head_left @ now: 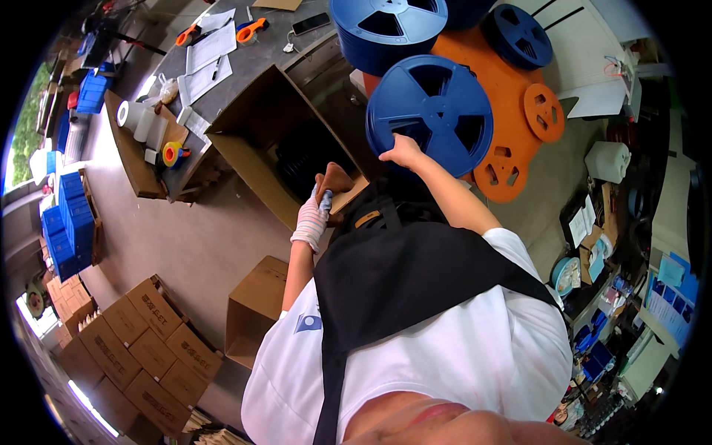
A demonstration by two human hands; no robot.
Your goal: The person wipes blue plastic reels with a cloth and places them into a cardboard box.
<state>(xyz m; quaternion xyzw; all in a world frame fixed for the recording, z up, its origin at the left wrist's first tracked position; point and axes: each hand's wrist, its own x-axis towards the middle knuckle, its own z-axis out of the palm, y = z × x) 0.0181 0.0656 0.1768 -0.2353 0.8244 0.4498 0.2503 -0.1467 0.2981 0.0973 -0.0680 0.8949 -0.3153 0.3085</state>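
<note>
My right hand (403, 150) grips the lower rim of a large blue plastic reel (430, 111), held upright in front of me. My left hand (317, 211), in a white knit glove, holds the near flap of a big open cardboard box (256, 159). The box stands between me and a grey worktable. Dark reels lie inside the box (304, 159). A black apron strap crosses my white shirt below both arms.
More blue reels (386, 26) and orange reels (545, 111) are stacked ahead and to the right. The grey table (252, 55) carries papers, orange scissors and tape rolls. A smaller open carton (252, 308) and several sealed cartons (141, 348) sit on the floor at left, beside blue bins (67, 222).
</note>
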